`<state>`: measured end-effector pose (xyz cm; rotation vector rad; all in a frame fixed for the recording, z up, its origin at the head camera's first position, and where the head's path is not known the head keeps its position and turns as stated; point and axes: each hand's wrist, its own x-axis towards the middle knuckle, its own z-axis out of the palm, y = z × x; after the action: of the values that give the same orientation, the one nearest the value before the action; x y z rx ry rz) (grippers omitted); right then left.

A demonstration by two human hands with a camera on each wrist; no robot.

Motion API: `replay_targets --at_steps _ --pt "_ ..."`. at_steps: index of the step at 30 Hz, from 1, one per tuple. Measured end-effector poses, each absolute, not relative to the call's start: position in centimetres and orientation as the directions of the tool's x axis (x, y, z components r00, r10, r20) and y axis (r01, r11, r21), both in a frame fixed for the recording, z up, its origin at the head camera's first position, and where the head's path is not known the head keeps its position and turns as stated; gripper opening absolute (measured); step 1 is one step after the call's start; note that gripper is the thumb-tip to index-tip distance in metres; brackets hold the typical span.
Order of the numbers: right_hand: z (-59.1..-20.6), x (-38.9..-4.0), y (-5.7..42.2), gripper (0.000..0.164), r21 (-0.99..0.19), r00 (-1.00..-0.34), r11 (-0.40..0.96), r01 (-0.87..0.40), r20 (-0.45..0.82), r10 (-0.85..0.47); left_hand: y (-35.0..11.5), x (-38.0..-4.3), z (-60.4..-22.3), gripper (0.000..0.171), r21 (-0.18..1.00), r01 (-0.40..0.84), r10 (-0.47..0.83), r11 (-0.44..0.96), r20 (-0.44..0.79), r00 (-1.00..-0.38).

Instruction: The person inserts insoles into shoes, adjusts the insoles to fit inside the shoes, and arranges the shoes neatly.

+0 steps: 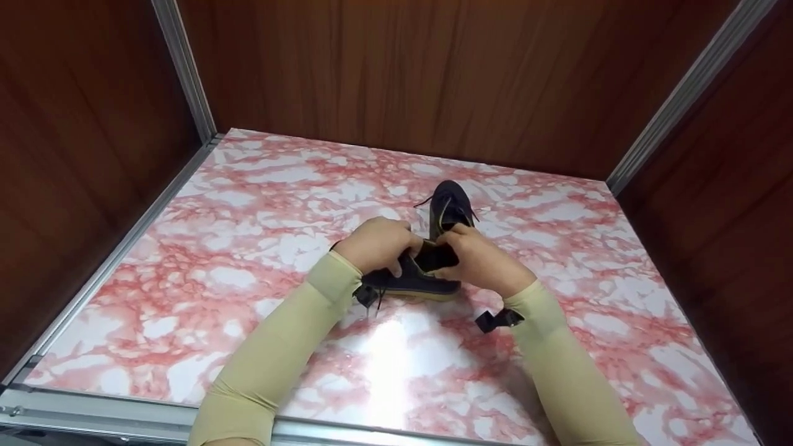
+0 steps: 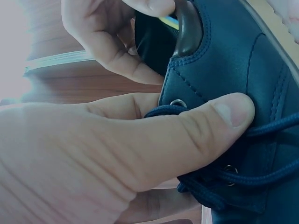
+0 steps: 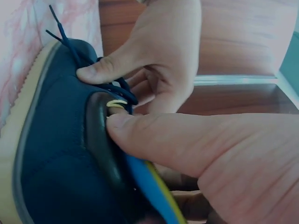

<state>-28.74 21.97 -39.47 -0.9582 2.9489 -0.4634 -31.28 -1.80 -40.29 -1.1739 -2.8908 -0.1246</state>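
A dark blue lace-up shoe (image 1: 427,286) with a pale sole lies sideways between both hands, toe to the left. My left hand (image 1: 379,243) grips it at the laces; in the left wrist view the thumb (image 2: 233,112) presses on the side beside the eyelets. The right hand (image 1: 482,260) holds the shoe's opening, its thumb (image 3: 122,125) at the padded brown collar (image 3: 100,135) beside a small yellow loop (image 3: 117,103). A blue and yellow strip (image 3: 152,182) shows inside the opening. The right fingers are partly hidden behind the shoe.
A second dark shoe (image 1: 451,193) with loose laces stands just behind the hands, toe pointing away. Both are on a red and white marbled tabletop (image 1: 279,186). Brown wood panels (image 1: 403,74) enclose the back and sides, and a metal rail (image 1: 99,412) runs along the front.
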Motion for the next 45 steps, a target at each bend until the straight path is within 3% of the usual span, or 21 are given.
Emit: replay_targets --at_steps 9,18,25,45 --pt "-38.5 -28.8 22.9 0.055 -0.294 -0.853 0.813 -0.503 0.020 -0.521 -1.7 -31.2 -40.1 0.039 0.062 0.698 0.697 0.714 0.041 -0.716" --pt "-38.3 -28.2 22.5 0.043 -0.224 -0.817 0.789 -0.572 0.072 -0.572 -1.8 -31.3 -40.2 0.043 0.064 0.697 0.695 0.715 0.045 -0.717" --pt "-38.3 -28.0 21.9 0.032 -0.202 -0.824 0.802 -0.562 0.055 -0.563 -1.8 -31.3 -40.2 0.042 0.068 0.695 0.694 0.716 0.037 -0.719" --pt "-39.3 -28.2 21.5 0.030 -0.173 -0.771 0.752 -0.636 0.150 -0.618 -1.8 -31.3 -40.4 0.043 0.060 0.704 0.702 0.708 0.059 -0.710"
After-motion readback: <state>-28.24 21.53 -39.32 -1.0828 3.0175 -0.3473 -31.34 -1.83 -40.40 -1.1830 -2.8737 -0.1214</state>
